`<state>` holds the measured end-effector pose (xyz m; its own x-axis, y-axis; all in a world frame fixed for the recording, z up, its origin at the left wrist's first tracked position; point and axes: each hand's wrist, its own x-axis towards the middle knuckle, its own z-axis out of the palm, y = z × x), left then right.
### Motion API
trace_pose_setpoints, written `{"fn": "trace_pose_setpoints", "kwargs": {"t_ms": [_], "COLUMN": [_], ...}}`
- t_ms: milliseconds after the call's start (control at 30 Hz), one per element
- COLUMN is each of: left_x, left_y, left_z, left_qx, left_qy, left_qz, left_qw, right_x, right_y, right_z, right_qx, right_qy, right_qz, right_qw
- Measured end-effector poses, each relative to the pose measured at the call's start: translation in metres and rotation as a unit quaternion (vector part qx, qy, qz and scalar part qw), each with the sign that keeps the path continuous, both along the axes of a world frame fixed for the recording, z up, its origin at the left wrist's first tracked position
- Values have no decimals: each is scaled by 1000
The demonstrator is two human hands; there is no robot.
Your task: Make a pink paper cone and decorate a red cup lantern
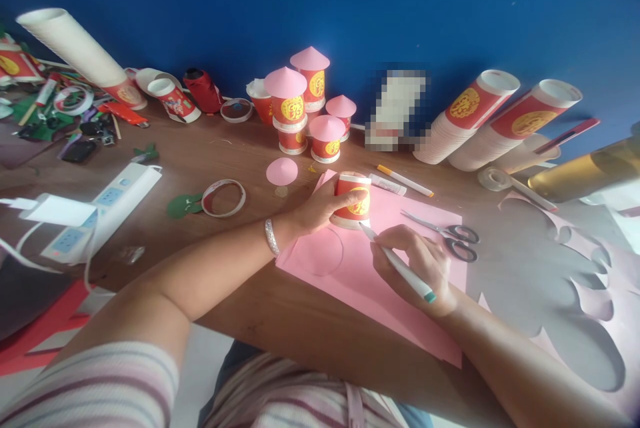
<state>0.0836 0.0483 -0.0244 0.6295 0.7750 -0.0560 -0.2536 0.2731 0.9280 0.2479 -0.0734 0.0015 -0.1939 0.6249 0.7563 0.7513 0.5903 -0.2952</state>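
My left hand (325, 205) grips a red and white paper cup (353, 203) with a gold emblem, which stands on a sheet of pink paper (400, 295). In my right hand (415, 258) is a white marker (403, 271) with a green end, its tip at the cup's lower rim. A drawn circle (320, 251) shows on the paper just left of the cup. Scissors (457, 238) lie on the paper's right side. Behind the cup are a glue stick (387, 184) and an orange-capped marker (405, 181).
Paper-cup towers with pink cone tops (285, 105) stand at the back. Stacked cups (460, 118) lean against the wall on the right. Pink paper offcuts (595, 295) lie at right. A power strip (103, 211), a cut cup ring (224, 199) and craft clutter (75, 115) occupy the left.
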Motion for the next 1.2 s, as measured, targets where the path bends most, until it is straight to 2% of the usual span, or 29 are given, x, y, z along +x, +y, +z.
{"fn": "trace_pose_setpoints", "kwargs": {"t_ms": [633,800,1067,1200], "left_x": [1,0,0,0], "left_y": [0,-2,0,-1], "left_z": [-1,1,0,2], "left_qx": [16,-19,3,-4], "left_qy": [6,18,8,6], "left_qz": [-7,-11,-17,-20], "left_qw": [1000,1000,1000,1000], "right_x": [-3,-2,-2,0], "right_y": [0,-1,-2,-1], "right_z": [3,4,3,4], "right_qx": [-35,-44,-65,-56], "right_qy": [-11,-6,-1,13], "right_qz": [-12,-1,1,23], "right_qw": [999,999,998,998]}}
